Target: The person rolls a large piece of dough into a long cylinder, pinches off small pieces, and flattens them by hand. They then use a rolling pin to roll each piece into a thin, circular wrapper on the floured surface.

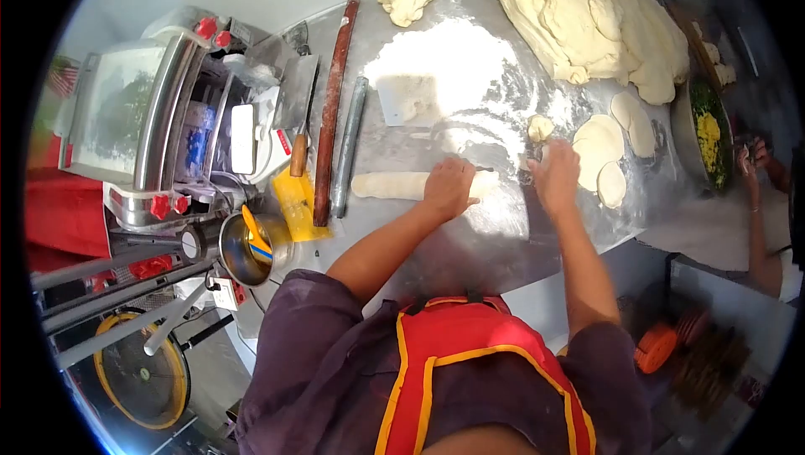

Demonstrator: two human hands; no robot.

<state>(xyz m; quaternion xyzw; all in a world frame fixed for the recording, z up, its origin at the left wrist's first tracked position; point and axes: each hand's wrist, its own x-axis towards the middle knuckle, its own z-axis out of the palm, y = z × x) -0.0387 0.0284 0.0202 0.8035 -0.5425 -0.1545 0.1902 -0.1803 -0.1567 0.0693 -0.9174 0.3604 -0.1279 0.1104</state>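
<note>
A long pale dough roll [387, 185] lies on the metal table. My left hand [450, 189] is closed over it near its right end. To the right, my right hand [555, 174] is low over the table, its fingers bunched around what looks like a pale piece of dough, mostly hidden. Just beyond those fingertips sits a small dough lump [540, 127]. Flattened dough rounds [599, 143] lie right of this hand, some overlapping. A flat metal scraper [392, 103] rests by the spread white flour [453, 52].
A big dough mass [595, 23] and a smaller lump [407, 0] are at the back. A red-brown rolling pin [335, 111] and a grey rod [350, 145] lie left, near a metal pot [251, 249]. Another person's hands [752, 156] are by a filling bowl [692, 136] at right.
</note>
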